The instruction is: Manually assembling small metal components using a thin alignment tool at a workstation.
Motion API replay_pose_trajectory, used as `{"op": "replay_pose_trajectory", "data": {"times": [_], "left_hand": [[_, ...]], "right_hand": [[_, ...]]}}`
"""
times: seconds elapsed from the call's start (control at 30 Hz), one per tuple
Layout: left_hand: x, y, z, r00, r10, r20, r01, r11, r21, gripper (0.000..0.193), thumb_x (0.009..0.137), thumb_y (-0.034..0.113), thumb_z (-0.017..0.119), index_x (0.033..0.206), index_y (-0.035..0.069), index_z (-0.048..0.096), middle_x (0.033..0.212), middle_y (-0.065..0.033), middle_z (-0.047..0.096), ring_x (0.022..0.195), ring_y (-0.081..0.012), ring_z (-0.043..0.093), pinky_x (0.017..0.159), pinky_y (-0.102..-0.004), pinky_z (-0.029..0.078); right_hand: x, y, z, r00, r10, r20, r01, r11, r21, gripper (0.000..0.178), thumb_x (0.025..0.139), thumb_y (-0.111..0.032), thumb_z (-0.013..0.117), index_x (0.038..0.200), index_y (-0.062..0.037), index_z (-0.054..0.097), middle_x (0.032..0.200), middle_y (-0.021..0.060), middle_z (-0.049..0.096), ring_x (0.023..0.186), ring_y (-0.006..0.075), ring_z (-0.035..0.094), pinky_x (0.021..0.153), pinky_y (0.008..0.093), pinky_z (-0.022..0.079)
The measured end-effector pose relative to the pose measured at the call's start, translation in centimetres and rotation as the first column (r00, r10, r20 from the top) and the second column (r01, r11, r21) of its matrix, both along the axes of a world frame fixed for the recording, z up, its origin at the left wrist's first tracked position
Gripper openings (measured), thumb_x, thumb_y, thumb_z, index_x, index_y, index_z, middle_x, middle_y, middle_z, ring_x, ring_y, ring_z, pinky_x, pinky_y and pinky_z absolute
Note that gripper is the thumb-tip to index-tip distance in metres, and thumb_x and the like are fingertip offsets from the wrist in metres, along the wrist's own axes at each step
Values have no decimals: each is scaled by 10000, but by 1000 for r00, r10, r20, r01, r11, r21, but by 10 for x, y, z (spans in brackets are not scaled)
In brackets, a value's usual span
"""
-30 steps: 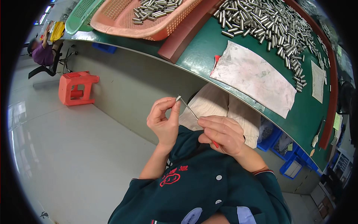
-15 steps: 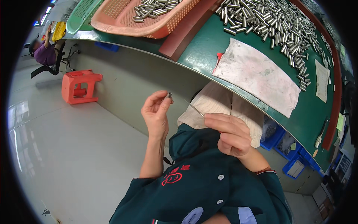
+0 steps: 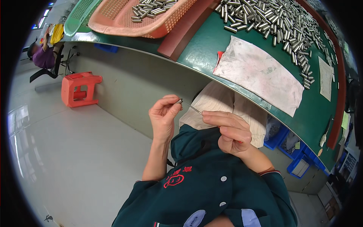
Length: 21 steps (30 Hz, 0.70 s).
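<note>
Between the thumb and fingers of my left hand (image 3: 164, 112) is a small metal cylinder (image 3: 180, 101), its end facing the other hand. My right hand (image 3: 230, 130) pinches a thin metal rod (image 3: 194, 109), whose narrow tip points up and left at the cylinder. The tip is close to the cylinder's end; whether it touches or enters it I cannot tell. Both hands are over my lap, off the table's edge. Beyond them, a stained white cloth (image 3: 261, 75) lies along the front of the green table (image 3: 202, 51).
Many metal cylinders (image 3: 272, 22) are heaped on the table. A pink basket (image 3: 166, 28) holds more, beside a green basket (image 3: 77, 20). A brown bar (image 3: 181, 36) divides the tabletop. A red stool (image 3: 81, 89) stands left; blue bins (image 3: 298, 166) sit below right. A person (image 3: 43, 56) sits far left.
My left hand has moved right with the cylinder, and my right hand slightly left, bringing the rod's tip close to the cylinder. The whole view has shifted a little.
</note>
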<state>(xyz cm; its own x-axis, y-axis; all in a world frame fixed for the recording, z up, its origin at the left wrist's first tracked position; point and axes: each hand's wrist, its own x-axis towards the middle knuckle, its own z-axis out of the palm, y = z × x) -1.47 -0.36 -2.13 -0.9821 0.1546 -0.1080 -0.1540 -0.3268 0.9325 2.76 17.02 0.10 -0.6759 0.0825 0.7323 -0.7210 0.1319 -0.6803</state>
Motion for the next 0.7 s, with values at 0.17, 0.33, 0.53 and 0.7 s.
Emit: {"op": "replay_pose_trajectory", "data": {"times": [0.17,0.33,0.53,0.7], "left_hand": [[1,1,0,1000,-3,2,3,1000,11,160,721,-118,578,862,-44,585,893,-106,554,755,-140,539,679,-248,463],[2,2,-1,992,-17,-124,-3,987,-162,163,713,-129,576,851,-45,593,881,-107,557,758,-140,540,676,-236,452],[2,0,2,967,2,-256,-94,932,-349,166,708,-131,575,844,-37,596,866,-102,560,766,-143,533,671,-238,446],[1,7,6,923,50,-381,-232,863,-448,154,688,-128,595,812,-37,606,833,-100,579,747,-147,546,646,-228,448]], "right_hand": [[0,1,1,999,-5,39,3,999,50,145,890,-110,403,1016,-38,412,860,227,605,769,357,620,622,381,521],[-1,-2,4,999,-38,-4,38,988,147,175,845,-99,506,993,-30,446,846,202,611,758,334,624,604,361,519],[5,1,8,999,-51,19,46,980,194,337,647,-79,707,905,14,510,863,174,613,780,290,626,632,319,526],[7,3,18,999,-31,39,19,961,275,361,633,-20,688,951,41,527,891,176,611,838,309,616,655,329,523]]}}
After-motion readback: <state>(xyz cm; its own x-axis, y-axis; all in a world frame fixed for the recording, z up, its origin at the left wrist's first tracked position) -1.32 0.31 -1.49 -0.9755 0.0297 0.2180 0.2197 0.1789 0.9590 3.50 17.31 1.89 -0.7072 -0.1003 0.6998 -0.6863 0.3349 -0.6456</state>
